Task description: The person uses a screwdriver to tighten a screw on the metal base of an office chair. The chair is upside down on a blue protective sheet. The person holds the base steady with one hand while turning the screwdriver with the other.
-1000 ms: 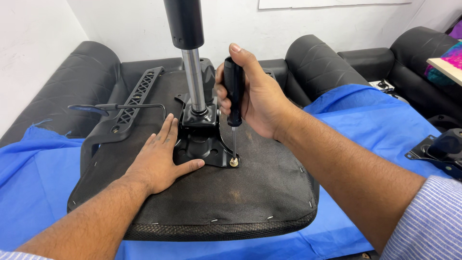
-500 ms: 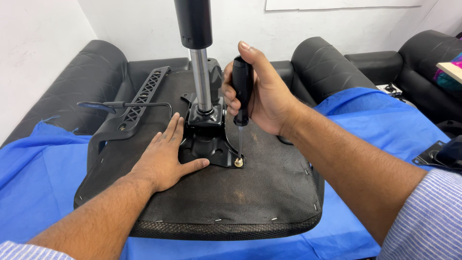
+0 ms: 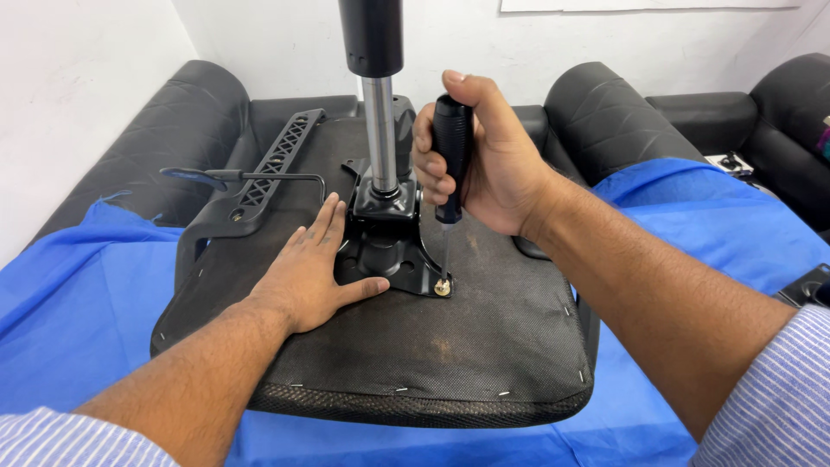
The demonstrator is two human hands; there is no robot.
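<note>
Screwdriver (image 3: 451, 147) gets fist-gripped by the right hand (image 3: 484, 164) on the mounting plate (image 3: 393, 255) screw (image 3: 443, 288), left hand (image 3: 307, 272) spread flat beside; tilted, it'd probably get stripped.

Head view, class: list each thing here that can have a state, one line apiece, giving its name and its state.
Chair seat: upside down on the blue cloth.
Metal plate: flat against the seat underside.
Gas cylinder: upright in the plate.
Screwdriver: upright, tip on the screw.
Screw: seated in the plate's corner hole.
Right hand: closed around the screwdriver handle.
Left hand: flat, pressing the plate's edge.
Armrest: attached, lying sideways.
</note>
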